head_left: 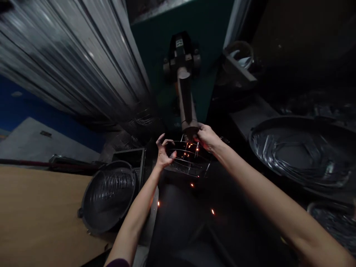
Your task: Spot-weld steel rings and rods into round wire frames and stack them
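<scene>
A curved wire frame (189, 170) of thin metal rods hangs below the electrode arm (187, 98) of a spot welder. Orange sparks fly at its top and fall below it. My left hand (164, 155) is at the frame's left side, its thumb and fingers apart in a C shape around the wire ends. At the right of the electrode tip (191, 131), my right hand (208, 138) has its fingers closed on the upper edge of the frame. Its fingertips are partly hidden in the dark beside the electrode.
A round black basin (108, 198) with wire pieces stands at the left, by a cardboard sheet (39, 215). A large basin (303, 120) of bent wires sits at the right, another container (330, 207) below it. Behind rises the green machine body (150, 48), with corrugated metal (72, 48) alongside.
</scene>
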A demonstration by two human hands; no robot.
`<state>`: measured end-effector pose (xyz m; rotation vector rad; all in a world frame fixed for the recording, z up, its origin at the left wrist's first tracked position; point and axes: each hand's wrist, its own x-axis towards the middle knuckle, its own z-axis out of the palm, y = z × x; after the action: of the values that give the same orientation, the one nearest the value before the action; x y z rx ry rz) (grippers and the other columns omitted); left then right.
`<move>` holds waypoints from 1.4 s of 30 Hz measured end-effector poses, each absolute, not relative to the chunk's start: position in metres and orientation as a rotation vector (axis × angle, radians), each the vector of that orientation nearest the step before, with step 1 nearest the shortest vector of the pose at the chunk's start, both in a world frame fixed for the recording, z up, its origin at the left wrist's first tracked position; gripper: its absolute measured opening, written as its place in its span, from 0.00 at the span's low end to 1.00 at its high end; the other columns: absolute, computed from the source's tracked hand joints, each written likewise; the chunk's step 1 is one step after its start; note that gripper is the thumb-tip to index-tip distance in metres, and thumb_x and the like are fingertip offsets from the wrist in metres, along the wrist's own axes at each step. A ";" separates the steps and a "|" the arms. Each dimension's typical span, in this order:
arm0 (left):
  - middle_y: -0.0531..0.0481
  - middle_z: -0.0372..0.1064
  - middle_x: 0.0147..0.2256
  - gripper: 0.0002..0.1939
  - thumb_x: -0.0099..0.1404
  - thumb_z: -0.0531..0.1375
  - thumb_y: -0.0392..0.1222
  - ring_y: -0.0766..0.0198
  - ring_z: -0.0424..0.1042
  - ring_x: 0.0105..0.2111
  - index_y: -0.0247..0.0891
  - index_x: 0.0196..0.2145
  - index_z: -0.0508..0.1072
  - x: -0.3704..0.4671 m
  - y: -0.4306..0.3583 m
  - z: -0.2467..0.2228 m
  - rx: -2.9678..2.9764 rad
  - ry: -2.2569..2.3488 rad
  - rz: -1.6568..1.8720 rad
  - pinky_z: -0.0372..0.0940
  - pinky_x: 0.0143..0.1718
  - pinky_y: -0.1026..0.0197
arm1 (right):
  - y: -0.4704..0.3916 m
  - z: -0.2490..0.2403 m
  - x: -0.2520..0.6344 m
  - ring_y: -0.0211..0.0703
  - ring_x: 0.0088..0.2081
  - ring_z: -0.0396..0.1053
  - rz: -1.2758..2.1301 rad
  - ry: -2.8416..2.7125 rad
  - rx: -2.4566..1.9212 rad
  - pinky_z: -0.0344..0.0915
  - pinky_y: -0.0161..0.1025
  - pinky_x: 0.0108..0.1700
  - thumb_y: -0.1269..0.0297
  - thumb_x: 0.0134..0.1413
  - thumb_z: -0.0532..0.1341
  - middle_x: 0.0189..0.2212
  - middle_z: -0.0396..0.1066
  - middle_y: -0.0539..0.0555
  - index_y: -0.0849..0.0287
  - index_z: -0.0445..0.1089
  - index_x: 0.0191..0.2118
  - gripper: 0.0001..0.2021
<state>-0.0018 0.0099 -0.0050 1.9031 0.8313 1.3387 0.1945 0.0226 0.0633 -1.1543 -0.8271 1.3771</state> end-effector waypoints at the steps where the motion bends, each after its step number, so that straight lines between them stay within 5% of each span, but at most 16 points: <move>1: 0.49 0.62 0.40 0.40 0.55 0.62 0.43 0.62 0.66 0.38 0.44 0.58 0.42 -0.002 0.012 -0.005 1.914 0.833 1.323 0.62 0.45 0.53 | 0.026 0.067 0.196 0.29 0.16 0.55 1.394 -0.814 -1.175 0.50 0.29 0.17 0.68 0.44 0.63 0.17 0.61 0.45 0.61 0.64 0.33 0.09; 6: 0.49 0.62 0.40 0.42 0.53 0.60 0.40 0.61 0.66 0.39 0.43 0.59 0.40 -0.004 0.009 0.000 2.093 0.828 1.276 0.62 0.46 0.51 | 0.032 0.092 0.209 0.29 0.15 0.54 1.349 -0.818 -1.384 0.47 0.27 0.16 0.73 0.46 0.62 0.16 0.60 0.45 0.62 0.64 0.34 0.08; 10: 0.46 0.62 0.40 0.44 0.50 0.60 0.39 0.56 0.66 0.41 0.42 0.60 0.42 0.007 -0.035 0.000 2.341 0.777 1.290 0.61 0.44 0.50 | -0.002 0.100 0.231 0.31 0.14 0.54 1.300 -0.924 -1.521 0.45 0.29 0.15 0.64 0.52 0.59 0.16 0.61 0.47 0.60 0.64 0.34 0.06; 13: 0.43 0.64 0.44 0.39 0.51 0.62 0.40 0.53 0.66 0.42 0.52 0.59 0.53 0.025 -0.097 0.007 2.650 0.693 0.979 0.59 0.43 0.49 | -0.047 0.099 0.253 0.36 0.18 0.60 1.044 -1.273 -1.746 0.52 0.32 0.19 0.53 0.50 0.62 0.19 0.65 0.49 0.58 0.65 0.34 0.13; 16: 0.43 0.61 0.54 0.35 0.54 0.63 0.44 0.50 0.65 0.48 0.61 0.58 0.56 0.032 -0.151 0.032 2.838 0.409 0.588 0.58 0.45 0.49 | -0.093 0.102 0.271 0.43 0.24 0.66 0.705 -1.710 -1.884 0.57 0.36 0.26 0.53 0.49 0.62 0.21 0.67 0.51 0.56 0.65 0.32 0.12; 23: 0.40 0.49 0.61 0.45 0.54 0.64 0.53 0.45 0.51 0.61 0.46 0.63 0.49 -0.012 -0.114 0.081 2.171 1.148 1.290 0.52 0.58 0.42 | -0.144 0.100 0.293 0.48 0.28 0.69 0.535 -2.091 -1.621 0.58 0.39 0.32 0.58 0.58 0.50 0.27 0.70 0.55 0.55 0.63 0.41 0.11; 25: 0.39 0.56 0.58 0.40 0.56 0.62 0.54 0.49 0.59 0.57 0.42 0.62 0.53 -0.016 -0.105 0.086 2.039 1.093 1.167 0.57 0.55 0.46 | -0.137 0.091 0.292 0.47 0.29 0.69 0.541 -2.087 -1.586 0.59 0.39 0.33 0.58 0.59 0.49 0.29 0.71 0.55 0.55 0.64 0.42 0.11; 27: 0.43 0.70 0.45 0.31 0.63 0.55 0.54 0.61 0.72 0.39 0.41 0.61 0.55 -0.006 -0.115 0.089 1.821 0.951 0.989 0.67 0.41 0.57 | -0.121 0.078 0.285 0.47 0.31 0.69 0.582 -2.065 -1.551 0.60 0.38 0.35 0.60 0.60 0.49 0.31 0.71 0.55 0.55 0.64 0.42 0.11; 29: 0.51 0.72 0.29 0.27 0.67 0.49 0.52 0.71 0.66 0.20 0.42 0.61 0.54 0.015 -0.136 0.089 1.550 0.897 0.862 0.63 0.23 0.67 | -0.101 0.062 0.275 0.46 0.33 0.70 0.657 -2.047 -1.532 0.61 0.38 0.37 0.61 0.60 0.50 0.33 0.72 0.55 0.56 0.66 0.42 0.11; 31: 0.57 0.66 0.21 0.28 0.68 0.49 0.52 0.75 0.55 0.13 0.43 0.62 0.53 0.043 -0.158 0.083 1.329 0.925 0.841 0.52 0.15 0.71 | -0.078 0.047 0.263 0.45 0.35 0.70 0.716 -2.059 -1.533 0.62 0.37 0.39 0.63 0.60 0.51 0.35 0.73 0.55 0.56 0.68 0.41 0.10; 36: 0.56 0.66 0.21 0.26 0.66 0.52 0.53 0.75 0.57 0.13 0.38 0.57 0.62 0.089 -0.166 0.057 1.017 0.982 0.976 0.52 0.15 0.70 | -0.040 0.024 0.246 0.45 0.36 0.71 0.746 -2.204 -1.677 0.61 0.36 0.39 0.68 0.58 0.55 0.35 0.75 0.56 0.58 0.73 0.39 0.10; 42: 0.50 0.72 0.26 0.19 0.62 0.59 0.49 0.72 0.68 0.20 0.33 0.45 0.72 0.080 -0.144 0.057 1.043 0.910 0.902 0.63 0.30 0.67 | -0.043 0.011 0.271 0.45 0.36 0.72 0.819 -2.163 -1.630 0.62 0.36 0.39 0.66 0.56 0.57 0.34 0.76 0.53 0.55 0.75 0.37 0.08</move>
<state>0.0798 -0.1444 0.0567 1.0433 0.9099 0.9017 0.2706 -0.0428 0.0111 -1.6299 -2.1634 0.8185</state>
